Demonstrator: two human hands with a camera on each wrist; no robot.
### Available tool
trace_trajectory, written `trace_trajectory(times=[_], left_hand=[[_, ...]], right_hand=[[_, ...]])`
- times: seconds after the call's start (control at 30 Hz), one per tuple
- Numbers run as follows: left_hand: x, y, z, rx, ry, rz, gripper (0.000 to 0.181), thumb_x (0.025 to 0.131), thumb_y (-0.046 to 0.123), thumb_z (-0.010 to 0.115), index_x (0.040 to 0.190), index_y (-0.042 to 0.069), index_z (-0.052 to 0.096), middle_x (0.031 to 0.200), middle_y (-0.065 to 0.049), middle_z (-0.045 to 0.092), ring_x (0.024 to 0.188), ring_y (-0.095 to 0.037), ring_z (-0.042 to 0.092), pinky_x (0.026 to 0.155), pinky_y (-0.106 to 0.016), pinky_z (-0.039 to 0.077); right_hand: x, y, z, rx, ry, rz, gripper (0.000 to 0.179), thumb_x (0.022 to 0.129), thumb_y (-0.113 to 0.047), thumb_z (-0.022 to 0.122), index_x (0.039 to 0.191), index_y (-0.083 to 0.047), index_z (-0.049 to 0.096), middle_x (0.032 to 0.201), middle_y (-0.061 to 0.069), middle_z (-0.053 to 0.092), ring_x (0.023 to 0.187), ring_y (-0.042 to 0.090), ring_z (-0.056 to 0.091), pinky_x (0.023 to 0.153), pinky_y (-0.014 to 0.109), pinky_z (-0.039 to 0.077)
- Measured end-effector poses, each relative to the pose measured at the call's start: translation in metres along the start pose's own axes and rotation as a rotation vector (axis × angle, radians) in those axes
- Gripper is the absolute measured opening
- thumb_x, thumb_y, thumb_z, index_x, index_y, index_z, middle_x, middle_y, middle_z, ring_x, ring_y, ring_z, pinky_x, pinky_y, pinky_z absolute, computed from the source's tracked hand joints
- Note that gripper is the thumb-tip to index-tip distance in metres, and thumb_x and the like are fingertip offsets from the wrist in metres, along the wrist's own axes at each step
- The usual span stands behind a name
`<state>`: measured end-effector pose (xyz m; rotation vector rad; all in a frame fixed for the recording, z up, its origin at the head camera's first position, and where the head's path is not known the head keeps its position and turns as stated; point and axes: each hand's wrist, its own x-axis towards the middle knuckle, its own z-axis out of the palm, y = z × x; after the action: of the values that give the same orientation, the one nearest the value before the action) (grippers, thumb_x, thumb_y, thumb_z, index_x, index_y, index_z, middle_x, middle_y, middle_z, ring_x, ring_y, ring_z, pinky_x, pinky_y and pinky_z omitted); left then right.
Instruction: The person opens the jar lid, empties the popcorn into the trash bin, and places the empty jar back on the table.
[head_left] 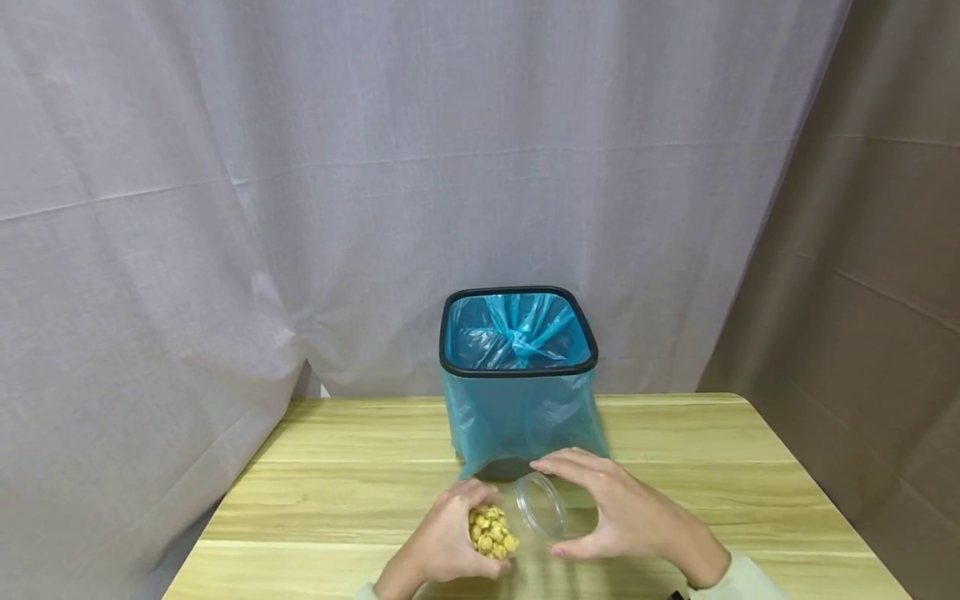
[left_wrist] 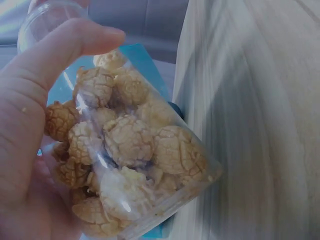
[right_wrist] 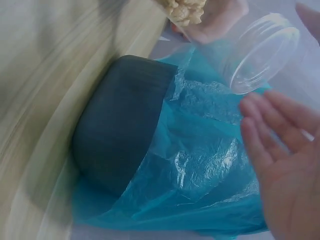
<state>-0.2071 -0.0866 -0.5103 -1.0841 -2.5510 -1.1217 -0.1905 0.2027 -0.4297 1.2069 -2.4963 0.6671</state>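
In the head view my left hand (head_left: 450, 533) grips a clear plastic jar (head_left: 543, 507) of yellow popcorn (head_left: 491, 532). The jar is tilted over, its threaded, uncovered mouth facing right. Round, crackled popcorn pieces (left_wrist: 129, 140) lie toward the base end in the left wrist view, with my thumb across the jar's side. My right hand (head_left: 630, 510) is spread just right of the mouth, thumb and fingers apart, nothing between them. Its fingertips (right_wrist: 250, 102) are close to the jar's rim in the right wrist view.
Just beyond my hands stands a dark bin (right_wrist: 122, 120) lined with a blue plastic bag (head_left: 525, 417), held by a black rim (head_left: 517, 372). It stands on a light wood-grain table (head_left: 360, 475). Grey curtains (head_left: 375, 208) hang behind and at the sides.
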Motion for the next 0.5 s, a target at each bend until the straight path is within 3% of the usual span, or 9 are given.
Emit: trace_trajectory(times=[0.13,0.3,0.5], left_hand=[[-0.0022,-0.0003,-0.0011,0.014,0.035,-0.033,0.064,0.065,0.035,0.096,0.121,0.017,0.069,0.111,0.009,0.068,0.101,-0.002,0.057,0.087,-0.023,0.056],[-0.0032,0.0002,-0.0008,0.082,0.065,-0.031,0.066,0.063,0.035,0.097,0.119,0.017,0.068,0.111,0.01,0.067,0.102,-0.002,0.056,0.089,-0.024,0.057],[-0.0031,0.0031,0.0006,0.121,0.065,-0.045,0.067,0.064,0.035,0.097,0.121,0.015,0.068,0.113,0.011,0.066,0.105,-0.004,0.055,0.093,-0.027,0.057]], right_hand=[[0.0018,0.0004,0.0006,0.015,0.007,0.081,0.074,0.083,-0.061,0.083,0.141,-0.019,0.062,0.128,-0.009,0.068,0.115,0.008,0.066,0.094,0.039,0.062],[0.0019,0.001,0.004,0.047,-0.014,0.159,0.069,0.086,-0.059,0.081,0.134,-0.012,0.067,0.119,-0.007,0.071,0.109,0.012,0.069,0.091,0.039,0.062],[0.0032,-0.0015,0.0098,0.061,-0.019,0.156,0.064,0.085,-0.056,0.084,0.13,-0.014,0.067,0.113,-0.009,0.07,0.104,0.011,0.068,0.089,0.037,0.062]])
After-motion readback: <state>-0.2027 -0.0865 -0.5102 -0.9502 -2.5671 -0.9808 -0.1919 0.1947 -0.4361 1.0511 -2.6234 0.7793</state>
